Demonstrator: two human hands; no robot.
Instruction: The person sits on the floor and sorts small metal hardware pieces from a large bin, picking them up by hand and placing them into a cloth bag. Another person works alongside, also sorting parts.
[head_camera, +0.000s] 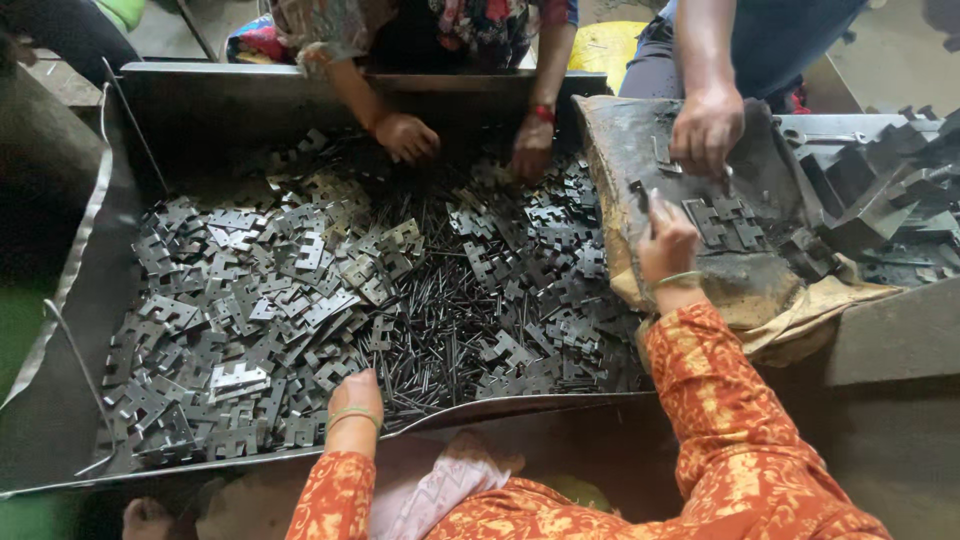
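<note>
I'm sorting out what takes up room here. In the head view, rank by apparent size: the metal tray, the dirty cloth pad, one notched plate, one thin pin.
1. Metal tray
2. Cloth pad
3. Notched plate
4. Pin, as long as a plate but far thinner, so this ranking is unsure.

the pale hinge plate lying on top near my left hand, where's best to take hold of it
Take the pale plate by its two long edges, fingers coming straight down from above. It lies flat on top of the heap in the tray, just left of the left hand, and its notched ends could likely snag neighbouring plates.
</note>
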